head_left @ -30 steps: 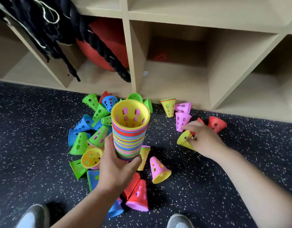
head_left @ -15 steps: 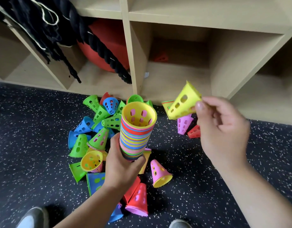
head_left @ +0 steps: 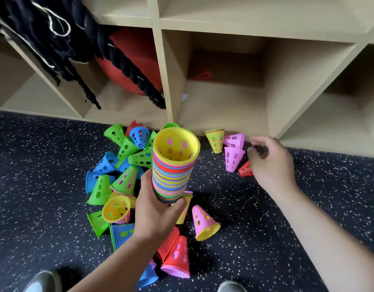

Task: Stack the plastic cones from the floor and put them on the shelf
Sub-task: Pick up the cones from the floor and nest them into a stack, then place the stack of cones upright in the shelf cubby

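Note:
My left hand (head_left: 156, 211) grips the lower part of a tall, many-coloured stack of cones (head_left: 173, 171), held upright with a yellow cone on top. My right hand (head_left: 272, 165) is low over the floor at the right, blurred, fingers apart and holding nothing. It hovers just beside a red cone (head_left: 245, 170) and two pink cones (head_left: 232, 159). A pile of loose green, blue and yellow cones (head_left: 122, 157) lies left of the stack. A pink cone (head_left: 203, 222) lies alone in front. The wooden shelf (head_left: 224, 110) stands right behind.
A short nested cone stack (head_left: 215, 140) sits at the shelf's foot. A thick black rope (head_left: 127, 66) and a red ball (head_left: 137, 60) fill the left cubby. A small red thing (head_left: 203, 75) lies deep in the middle cubby. My shoes (head_left: 42, 281) are at the bottom edge.
My right hand lifted a yellow cone from the floor up to the stack. That cone is no longer in the hand, which has dropped back toward the red and pink cones. The stack stays held.

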Available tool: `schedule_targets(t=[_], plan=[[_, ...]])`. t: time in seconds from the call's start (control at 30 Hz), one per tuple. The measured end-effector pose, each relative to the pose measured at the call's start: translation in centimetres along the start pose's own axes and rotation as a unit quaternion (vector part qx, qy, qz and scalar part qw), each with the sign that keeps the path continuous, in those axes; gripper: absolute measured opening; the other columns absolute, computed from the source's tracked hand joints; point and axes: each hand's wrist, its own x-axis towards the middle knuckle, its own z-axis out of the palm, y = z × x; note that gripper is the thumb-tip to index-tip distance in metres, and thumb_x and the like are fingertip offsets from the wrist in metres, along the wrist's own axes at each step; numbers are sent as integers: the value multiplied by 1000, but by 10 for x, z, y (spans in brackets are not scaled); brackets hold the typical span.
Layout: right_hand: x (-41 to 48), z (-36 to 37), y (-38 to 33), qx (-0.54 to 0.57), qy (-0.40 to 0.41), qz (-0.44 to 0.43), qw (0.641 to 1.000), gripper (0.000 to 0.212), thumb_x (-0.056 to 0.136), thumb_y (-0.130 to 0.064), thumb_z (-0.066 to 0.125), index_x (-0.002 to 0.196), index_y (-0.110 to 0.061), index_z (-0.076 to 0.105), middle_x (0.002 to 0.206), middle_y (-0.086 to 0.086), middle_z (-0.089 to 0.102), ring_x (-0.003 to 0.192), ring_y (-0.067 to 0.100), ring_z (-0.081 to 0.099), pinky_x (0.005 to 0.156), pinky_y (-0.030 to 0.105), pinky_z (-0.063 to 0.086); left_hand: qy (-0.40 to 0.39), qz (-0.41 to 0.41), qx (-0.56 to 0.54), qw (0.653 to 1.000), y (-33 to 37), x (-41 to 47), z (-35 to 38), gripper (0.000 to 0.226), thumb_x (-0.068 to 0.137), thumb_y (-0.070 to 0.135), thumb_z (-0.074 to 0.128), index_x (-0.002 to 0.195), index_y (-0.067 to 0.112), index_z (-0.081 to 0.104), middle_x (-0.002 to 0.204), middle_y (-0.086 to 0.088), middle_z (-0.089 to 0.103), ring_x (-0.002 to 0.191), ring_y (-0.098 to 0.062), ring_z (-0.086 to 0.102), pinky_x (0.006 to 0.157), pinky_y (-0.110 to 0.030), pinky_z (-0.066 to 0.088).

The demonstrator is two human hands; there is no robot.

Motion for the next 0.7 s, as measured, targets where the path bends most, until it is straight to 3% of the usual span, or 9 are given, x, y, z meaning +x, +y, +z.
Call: schedule_targets(t=[0.07,0.2,0.27,0.33,0.4,0.47,0.53,0.6,0.7], plan=[[15,5,33,-110,-33,58,992,37,91,-29,61,128,-24,59,127,-6,63,100,22,69,93,33,51,2,-5,0,1000,0,1,1,69,66,-2,85,113,29,46,101,39,60,90,11,61,73,-1,41],[29,22,59,-184,-105,24,977,49,92,-31,62,139,-28,49,128,-4,61,85,11,65,80,35,54,0,-9,2,1000,0,2,5,67,65,-3,85,108,31,46,99,38,61,88,11,61,72,-1,41],[35,31,58,-203,-142,-2,969,49,93,-26,59,141,-28,50,138,-5,53,93,10,58,80,33,50,-5,-5,4,1000,-2,3,6,67,65,-4,85,112,25,47,100,39,60,88,12,61,73,0,41],[40,39,54,-217,-157,-19,963,46,94,-21,54,139,-26,53,139,-6,49,99,13,53,78,30,43,-10,0,7,1000,-2,4,6,67,65,-4,85,114,21,48,100,37,61,89,13,61,74,0,41],[44,44,51,-242,-160,-24,957,41,93,-17,51,133,-24,58,135,-3,49,93,15,50,74,31,41,-10,2,6,1000,-2,6,7,66,64,-5,85,114,20,48,95,25,65,89,12,61,74,0,41],[45,49,53,-265,-171,-14,949,27,91,-17,50,112,-21,67,128,1,51,89,18,53,72,34,45,-7,3,6,1000,-2,7,7,66,64,-5,85,112,20,49,94,19,64,88,12,61,73,0,41],[42,50,55,-252,-174,9,952,16,89,-17,51,94,-19,66,115,1,55,89,20,56,77,39,49,-7,4,10,1000,-3,8,6,65,65,-4,86,111,22,48,97,15,65,87,9,62,73,-2,42],[35,48,50,-218,-148,6,965,10,91,-19,56,90,-22,66,110,-2,60,87,17,59,79,40,51,-6,2,12,1000,-4,9,5,64,65,-2,86,110,22,48,97,13,66,87,8,62,72,-2,42],[18,32,15,-67,-42,-70,994,12,92,-14,64,91,-23,72,101,-8,67,79,13,60,74,35,51,-3,-2,12,1000,-5,10,3,63,65,-3,86,110,20,49,96,13,66,86,8,63,71,-2,42]])
